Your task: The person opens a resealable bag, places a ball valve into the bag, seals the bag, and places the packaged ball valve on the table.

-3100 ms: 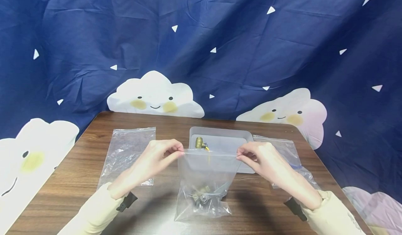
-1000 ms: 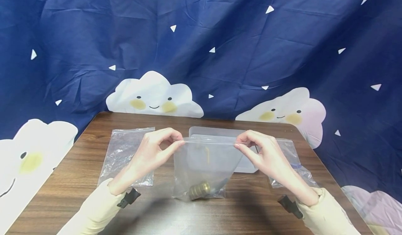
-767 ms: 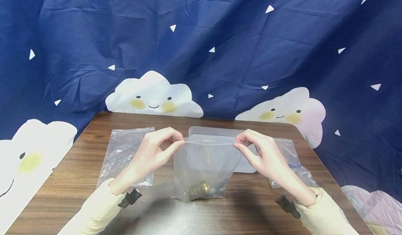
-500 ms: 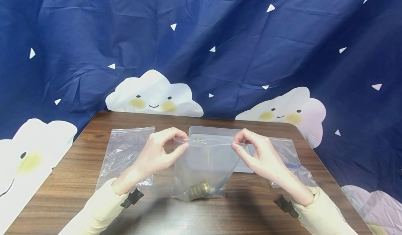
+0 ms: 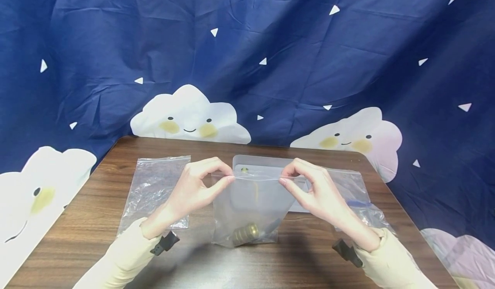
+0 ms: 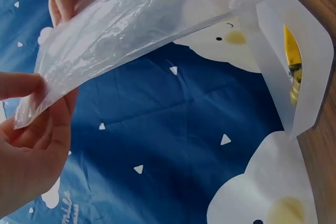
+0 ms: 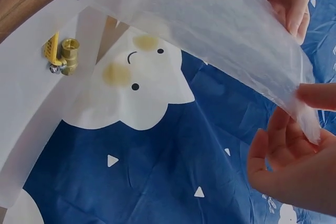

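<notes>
A clear zip bag (image 5: 253, 205) hangs upright in the head view, its mouth held up by both hands. My left hand (image 5: 199, 188) pinches the zip strip toward the left, between thumb and forefinger. Toward the right, my right hand (image 5: 315, 192) pinches the same strip. A ridged brass fitting (image 5: 245, 234) lies at the bottom of the bag, low over the table. Behind the bag, a brass ball valve with a yellow lever (image 7: 67, 56) rests in the white tray (image 7: 29, 148); in the head view the bag covers most of it.
On the brown table (image 5: 89, 211), a flat clear zip bag (image 5: 154, 188) lies at the left. Another clear bag with a blue zip (image 5: 352, 190) lies at the right, partly behind my right arm. A blue cloth with clouds (image 5: 247, 57) hangs behind the table.
Both hands have risen with the bag since the earliest frame, and the brass piece in it has turned. Over the last second, both hands have shifted inward along the zip strip.
</notes>
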The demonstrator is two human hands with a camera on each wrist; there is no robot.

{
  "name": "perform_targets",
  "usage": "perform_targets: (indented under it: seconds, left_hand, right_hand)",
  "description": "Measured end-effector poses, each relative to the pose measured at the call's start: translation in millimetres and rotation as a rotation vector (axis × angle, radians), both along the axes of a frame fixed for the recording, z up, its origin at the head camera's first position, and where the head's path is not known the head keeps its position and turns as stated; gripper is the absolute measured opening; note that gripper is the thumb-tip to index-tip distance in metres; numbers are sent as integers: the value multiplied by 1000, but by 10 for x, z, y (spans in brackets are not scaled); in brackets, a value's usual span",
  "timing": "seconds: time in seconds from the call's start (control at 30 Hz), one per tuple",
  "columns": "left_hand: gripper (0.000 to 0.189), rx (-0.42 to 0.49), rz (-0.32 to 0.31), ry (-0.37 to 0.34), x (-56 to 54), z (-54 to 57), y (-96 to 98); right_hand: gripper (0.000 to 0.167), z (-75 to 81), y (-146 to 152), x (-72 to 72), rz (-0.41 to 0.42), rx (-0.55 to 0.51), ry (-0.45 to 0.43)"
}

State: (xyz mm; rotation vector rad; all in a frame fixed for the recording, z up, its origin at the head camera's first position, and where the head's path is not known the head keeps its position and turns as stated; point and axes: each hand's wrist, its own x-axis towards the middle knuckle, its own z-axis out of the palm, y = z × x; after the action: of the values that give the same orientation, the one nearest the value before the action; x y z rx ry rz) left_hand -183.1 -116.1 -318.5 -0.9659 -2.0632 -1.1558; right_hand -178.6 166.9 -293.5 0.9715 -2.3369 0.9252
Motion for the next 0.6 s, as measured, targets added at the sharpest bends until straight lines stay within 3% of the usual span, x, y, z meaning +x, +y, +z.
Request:
perform_targets:
  seconds: [0.17, 0.37, 0.6]
  left_hand:
    - [8, -15, 1, -34, 19, 10, 17]
    - [9, -5, -68, -38, 30, 26, 59]
    - [11, -6, -78, 1, 21, 34, 83]
  right_hand:
    - [16, -5, -22, 0, 28, -34, -27]
    - [15, 17, -63, 1, 61, -15, -81]
    - [18, 16, -106, 3, 102, -3, -14]
